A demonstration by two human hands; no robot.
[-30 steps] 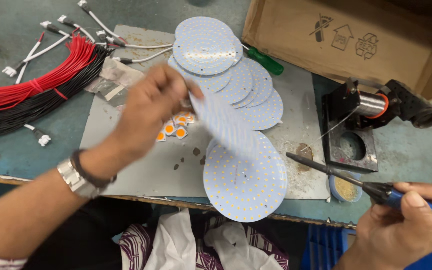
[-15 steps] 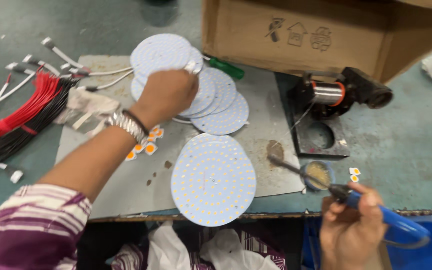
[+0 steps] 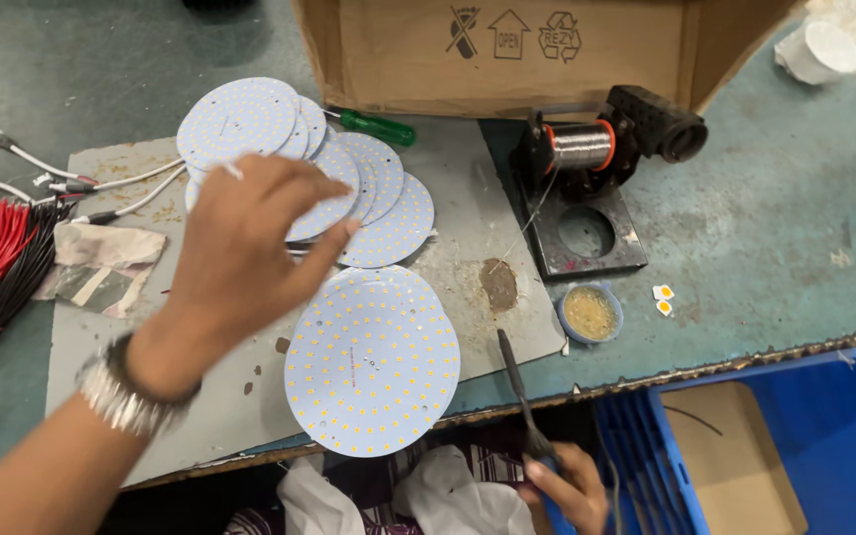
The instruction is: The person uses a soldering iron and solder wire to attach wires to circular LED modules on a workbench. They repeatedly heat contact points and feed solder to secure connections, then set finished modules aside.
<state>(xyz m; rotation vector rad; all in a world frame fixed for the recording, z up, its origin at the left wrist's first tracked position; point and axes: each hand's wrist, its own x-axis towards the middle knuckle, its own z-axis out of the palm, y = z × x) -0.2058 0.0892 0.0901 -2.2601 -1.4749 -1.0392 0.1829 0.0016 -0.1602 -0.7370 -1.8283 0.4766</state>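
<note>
The left hand [image 3: 240, 248] hovers over the fanned stack of round LED boards [image 3: 349, 188], fingers [image 3: 294, 183] spread open and holding nothing; the fingertips sit at or just above the stack's near edge, contact not discernible. One separate board [image 3: 372, 360] lies flat on the grey mat [image 3: 111, 396], overhanging the counter [image 3: 745, 238] edge. The right hand [image 3: 572, 485] is closed around the handle of a soldering iron [image 3: 517, 391], tip pointing toward the mat beside the single board.

Hazards, as judged: the overhanging board could tip off the edge if nudged by either hand. The iron tip lies near the board and the flux pot [image 3: 589, 312]; a careless sweep could scorch the board's surface. Wire from the solder spool [image 3: 580, 146] trails across the mat and could snag.
</note>
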